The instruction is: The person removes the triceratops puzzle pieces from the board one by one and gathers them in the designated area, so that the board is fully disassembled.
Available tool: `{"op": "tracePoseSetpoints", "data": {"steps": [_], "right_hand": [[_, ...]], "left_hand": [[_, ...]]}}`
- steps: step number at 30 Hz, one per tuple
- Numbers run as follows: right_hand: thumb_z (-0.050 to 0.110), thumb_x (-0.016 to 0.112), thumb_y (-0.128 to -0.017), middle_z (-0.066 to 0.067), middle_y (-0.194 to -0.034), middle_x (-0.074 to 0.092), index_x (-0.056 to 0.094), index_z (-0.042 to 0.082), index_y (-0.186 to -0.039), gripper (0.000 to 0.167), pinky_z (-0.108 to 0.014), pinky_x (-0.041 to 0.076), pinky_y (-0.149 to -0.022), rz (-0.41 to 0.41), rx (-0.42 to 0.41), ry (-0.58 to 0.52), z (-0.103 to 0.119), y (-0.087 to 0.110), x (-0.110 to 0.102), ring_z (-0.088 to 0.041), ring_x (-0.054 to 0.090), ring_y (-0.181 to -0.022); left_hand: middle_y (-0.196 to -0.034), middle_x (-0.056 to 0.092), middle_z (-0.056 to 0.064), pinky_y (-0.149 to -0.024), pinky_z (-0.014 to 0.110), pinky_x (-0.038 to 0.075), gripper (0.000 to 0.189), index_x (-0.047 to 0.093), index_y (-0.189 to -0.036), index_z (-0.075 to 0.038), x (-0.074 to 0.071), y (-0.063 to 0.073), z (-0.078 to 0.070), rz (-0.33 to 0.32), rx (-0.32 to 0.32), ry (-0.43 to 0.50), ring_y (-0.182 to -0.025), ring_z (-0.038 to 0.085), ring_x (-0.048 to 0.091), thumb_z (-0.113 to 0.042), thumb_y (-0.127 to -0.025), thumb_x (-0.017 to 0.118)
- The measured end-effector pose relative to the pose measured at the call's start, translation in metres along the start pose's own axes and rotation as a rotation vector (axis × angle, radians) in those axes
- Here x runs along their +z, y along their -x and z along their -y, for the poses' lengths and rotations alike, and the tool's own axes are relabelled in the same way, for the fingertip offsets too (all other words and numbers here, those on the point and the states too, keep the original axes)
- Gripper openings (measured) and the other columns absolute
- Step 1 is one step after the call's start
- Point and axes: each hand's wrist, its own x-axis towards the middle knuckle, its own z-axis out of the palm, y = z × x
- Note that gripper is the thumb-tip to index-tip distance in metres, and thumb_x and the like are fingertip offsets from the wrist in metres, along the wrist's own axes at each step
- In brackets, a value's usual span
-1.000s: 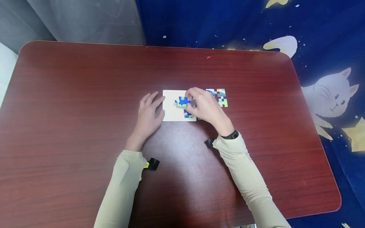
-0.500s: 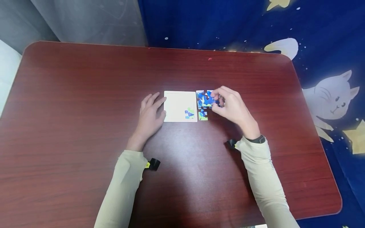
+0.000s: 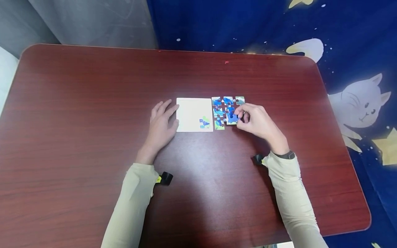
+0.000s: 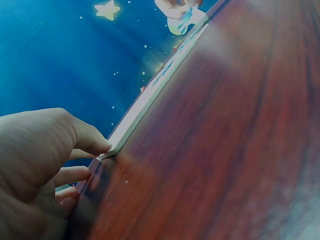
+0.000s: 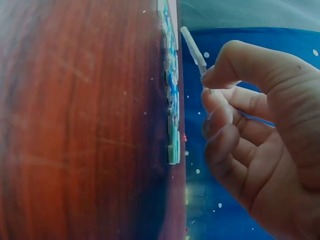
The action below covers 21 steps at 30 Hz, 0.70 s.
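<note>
Between thumb and fingertips my right hand pinches a blue jigsaw piece. The right wrist view shows this jigsaw piece edge-on, tilted and raised off the table. In the head view it overlaps the loose jigsaw pieces laid in rows right of a white puzzle tray. One blue and green piece lies in the tray's lower right corner. My left hand rests at the tray's left edge with fingers extended; in the left wrist view the thumb touches the tray's corner.
A dark red wooden table spreads around the tray. Behind it hang a grey curtain and a blue curtain with a cat and stars. A small red speck lies near the back edge.
My right hand has moved right with the blue jigsaw piece, from over the tray to over the loose pieces, then slightly toward me. The left hand has stayed at the tray.
</note>
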Motion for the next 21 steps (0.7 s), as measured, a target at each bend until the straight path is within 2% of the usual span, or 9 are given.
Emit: {"op": "tracePoseSetpoints", "data": {"steps": [14, 21], "right_hand": [[0.000, 0.065, -0.071, -0.002, -0.075, 0.060, 0.065, 0.003, -0.089, 0.018, -0.020, 0.040, -0.057, 0.084, 0.066, -0.018, -0.0068, 0.0013, -0.0003, -0.013, 0.049, -0.060], [-0.001, 0.068, -0.072, -0.002, -0.073, 0.059, 0.065, 0.005, -0.089, 0.018, -0.020, 0.040, -0.059, 0.123, 0.109, -0.070, -0.0080, 0.0014, 0.0010, -0.014, 0.050, -0.062]], "left_hand": [[-0.146, 0.033, 0.010, -0.108, 0.047, 0.010, 0.044, 0.053, -0.131, -0.006, 0.0000, 0.0006, 0.0000, -0.005, 0.003, -0.005, -0.137, 0.026, 0.013, -0.012, -0.088, 0.054], [-0.146, 0.033, 0.009, -0.108, 0.046, 0.010, 0.044, 0.053, -0.131, -0.006, -0.0006, 0.0000, 0.0002, -0.005, -0.001, -0.004, -0.137, 0.026, 0.013, -0.012, -0.088, 0.054]]}}
